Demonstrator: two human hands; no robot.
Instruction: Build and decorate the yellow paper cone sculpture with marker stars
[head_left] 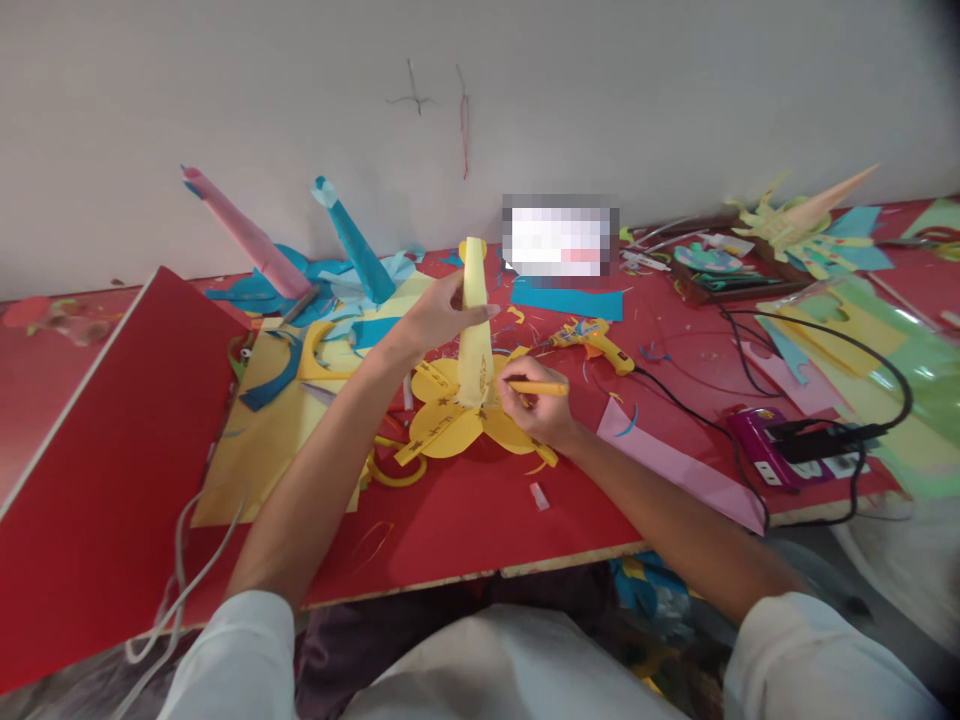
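Observation:
A pale yellow paper tube (475, 340) stands upright at the middle of a yellow paper flower base (450, 430) with rounded petals and dark marks on its strips. My left hand (442, 318) is closed around the tube's upper part, the thumb across its front. Low on the tube, more dark marks show beside my right hand (536, 405). That hand grips an orange-yellow pen (538, 387), whose tip is hidden by the fingers. Just behind my right hand lies a yellow glue gun (600, 343). Yellow-handled scissors (401, 470) rest partly under the flower's left side.
Pink (244, 230) and blue (354, 245) paper cones stand at the back left. A red board (112, 480) leans on the left. Black cables run by a purple box (772, 450) at the right. Pink paper (675, 465) and cuttings lie on the red table (465, 540).

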